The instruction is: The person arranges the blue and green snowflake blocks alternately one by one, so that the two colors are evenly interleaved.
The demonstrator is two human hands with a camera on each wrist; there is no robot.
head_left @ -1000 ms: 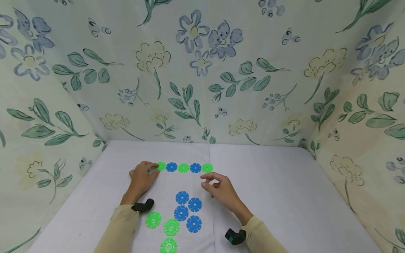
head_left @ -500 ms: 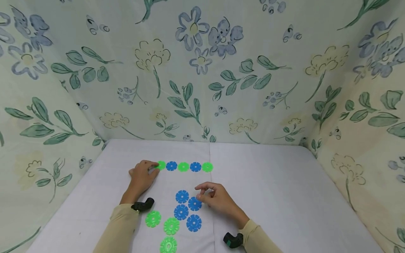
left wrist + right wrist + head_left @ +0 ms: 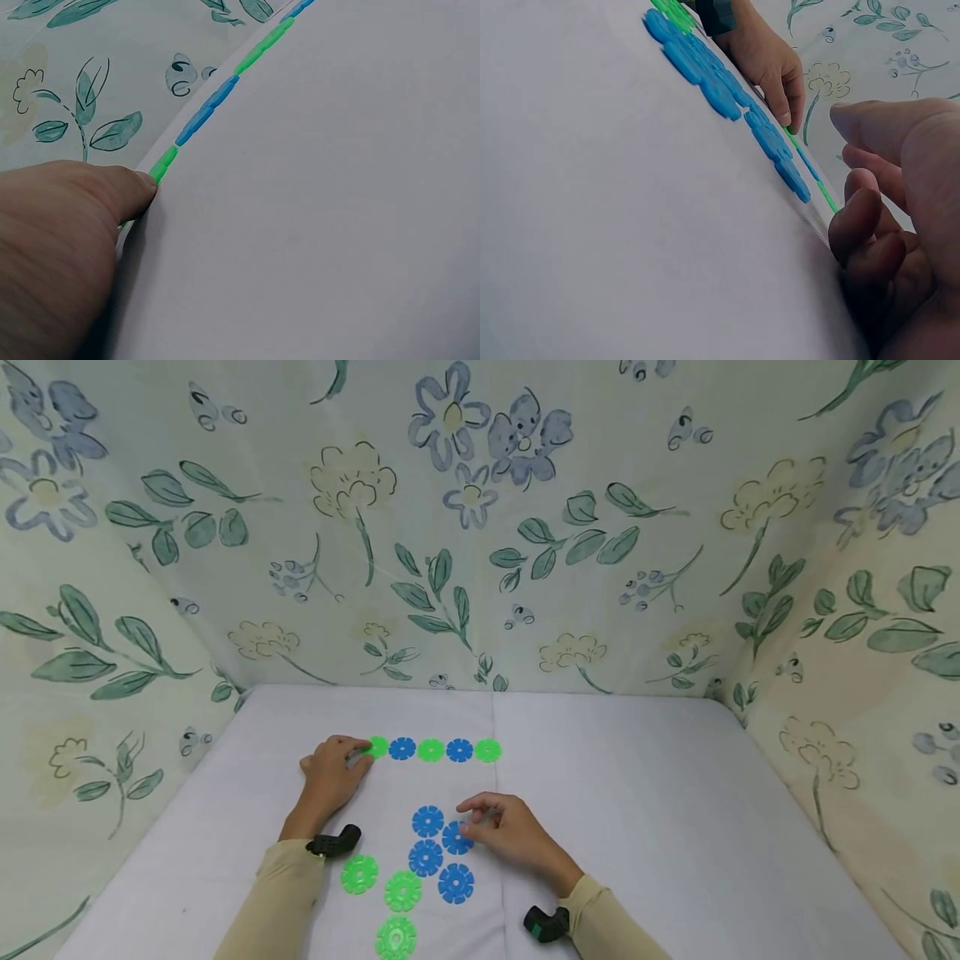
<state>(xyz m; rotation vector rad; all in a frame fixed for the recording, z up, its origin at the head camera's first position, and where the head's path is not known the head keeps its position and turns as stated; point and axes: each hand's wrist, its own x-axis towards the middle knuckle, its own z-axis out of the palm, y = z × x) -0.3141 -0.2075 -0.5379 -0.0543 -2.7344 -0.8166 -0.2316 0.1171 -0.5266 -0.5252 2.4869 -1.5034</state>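
In the head view, a row of alternating green and blue notched plastic discs lies on the white table. My left hand (image 3: 330,775) grips the green disc (image 3: 378,747) at the row's left end between thumb and fingers; its thumb is right at that green disc (image 3: 164,163) in the left wrist view. My right hand (image 3: 513,833) hovers by a loose cluster of blue discs, its thumb tip overlapping the rightmost blue disc (image 3: 457,837). Nothing shows between its loosely bent fingers. Other blue discs beside it include a lower one (image 3: 456,883) and an upper one (image 3: 427,821).
Several loose green discs lie nearer the front, among them a middle one (image 3: 403,891) and a left one (image 3: 359,874). The row ends on the right with a green disc (image 3: 488,751). Flower-patterned cloth (image 3: 480,635) walls the white table (image 3: 637,827) at back and sides.
My right hand has moved from just below the row's right end down and left to the blue cluster. My left hand stays at the row's left end. The head view has shifted slightly.
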